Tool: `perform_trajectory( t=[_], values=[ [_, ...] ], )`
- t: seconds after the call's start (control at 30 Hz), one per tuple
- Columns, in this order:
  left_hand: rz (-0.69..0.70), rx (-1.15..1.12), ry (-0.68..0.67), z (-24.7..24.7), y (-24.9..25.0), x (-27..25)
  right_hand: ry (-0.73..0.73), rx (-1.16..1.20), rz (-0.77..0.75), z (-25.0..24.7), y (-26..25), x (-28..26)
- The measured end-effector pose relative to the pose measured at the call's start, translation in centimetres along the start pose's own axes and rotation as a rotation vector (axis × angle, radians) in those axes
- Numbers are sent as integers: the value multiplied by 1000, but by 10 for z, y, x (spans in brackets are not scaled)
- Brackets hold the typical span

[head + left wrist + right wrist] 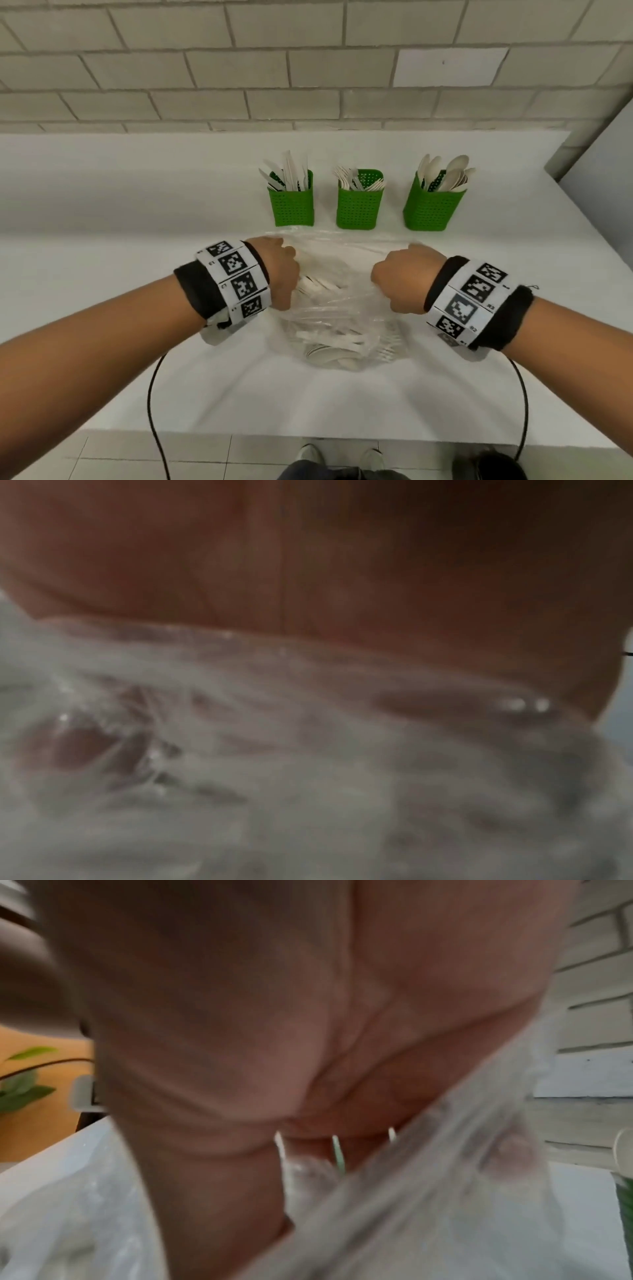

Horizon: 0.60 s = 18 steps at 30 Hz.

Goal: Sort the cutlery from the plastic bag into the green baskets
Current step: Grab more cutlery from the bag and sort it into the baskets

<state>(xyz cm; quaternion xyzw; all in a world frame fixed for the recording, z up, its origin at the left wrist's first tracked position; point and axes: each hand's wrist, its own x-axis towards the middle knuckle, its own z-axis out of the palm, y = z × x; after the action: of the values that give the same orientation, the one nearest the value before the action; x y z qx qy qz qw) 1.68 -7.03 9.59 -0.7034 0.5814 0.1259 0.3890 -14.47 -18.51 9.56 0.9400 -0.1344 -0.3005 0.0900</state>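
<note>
A clear plastic bag [339, 308] of pale disposable cutlery [329, 339] lies on the white counter [102, 240] in front of me. My left hand [277, 270] grips the bag's left edge and my right hand [400, 277] grips its right edge, holding the mouth spread. Behind the bag stand three green baskets: the left one [293, 205] with knives, the middle one [358, 209] with forks, the right one [431, 209] with spoons. Both wrist views are blurred, showing palm [308, 561] and crumpled plastic [445, 1191] pressed close; fingertips are hidden.
A grey brick wall [308, 68] rises behind the counter. Black cables [150, 394] hang from both wrists over the counter's front edge. Shoes [342, 459] and tiled floor show below. A grey panel [599, 164] stands at the right.
</note>
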Motion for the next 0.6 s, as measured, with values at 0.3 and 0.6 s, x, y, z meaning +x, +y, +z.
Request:
perform_trajectory(
  t=[0.3, 0.6],
  values=[
    [401, -1187, 681, 24, -53, -27, 1165, 966, -139, 17, 58, -12],
    [173, -1441, 989, 81, -1, 7, 575, 973, -18, 74, 53, -1]
  ],
)
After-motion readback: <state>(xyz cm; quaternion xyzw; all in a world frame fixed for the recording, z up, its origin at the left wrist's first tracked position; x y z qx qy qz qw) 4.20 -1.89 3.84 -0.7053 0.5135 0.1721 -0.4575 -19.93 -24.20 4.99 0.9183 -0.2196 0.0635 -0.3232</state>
